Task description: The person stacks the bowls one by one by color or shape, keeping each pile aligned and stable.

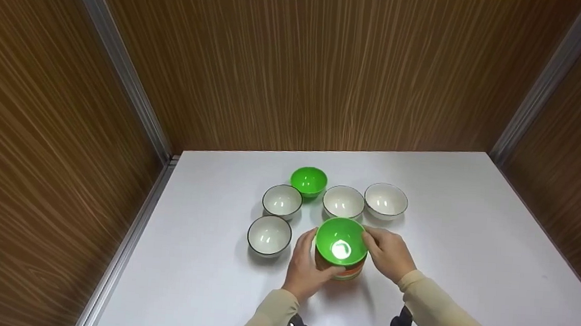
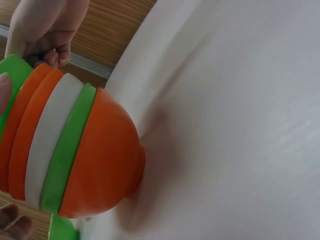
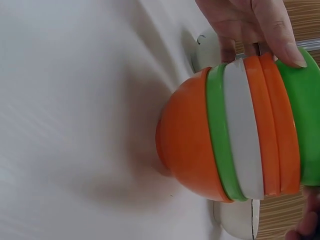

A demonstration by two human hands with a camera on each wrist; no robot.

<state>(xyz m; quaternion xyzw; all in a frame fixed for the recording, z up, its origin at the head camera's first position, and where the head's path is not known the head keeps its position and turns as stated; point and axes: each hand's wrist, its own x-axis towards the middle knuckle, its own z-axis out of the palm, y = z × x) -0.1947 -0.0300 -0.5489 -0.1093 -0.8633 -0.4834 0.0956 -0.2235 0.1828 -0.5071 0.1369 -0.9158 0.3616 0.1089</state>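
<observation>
The bowl stack (image 1: 342, 242) is between left grip (image 1: 307, 269) and right grip (image 1: 389, 253). Leftward on the counter (image 1: 185, 283), a near bowl (image 1: 269, 236) lies before a middle bowl (image 1: 282, 201) and rear bowl (image 1: 309, 181). Behind the bowl stack, a centre bowl (image 1: 343, 201) lies left of an end bowl (image 1: 386, 200).

The bowl stack (image 2: 75, 140) is banded, top down: a glossy green round bowl (image 1: 341, 240), two orange round bowls (image 3: 266, 130), a white round bowl (image 3: 243, 130), a green round bowl (image 3: 220, 130), an orange round bowl (image 3: 187, 135). Another shiny round bowl (image 1: 308, 181) is plain green; four round white bowls (image 1: 269, 235) carry thin dark rims. The flat tabletop (image 1: 185, 278) is white, the wood-grain wall panels (image 1: 297, 66) brown with paler streaks, the metal corner strips (image 1: 125, 67) silver-grey, the sleeves (image 1: 451, 317) pale beige.
</observation>
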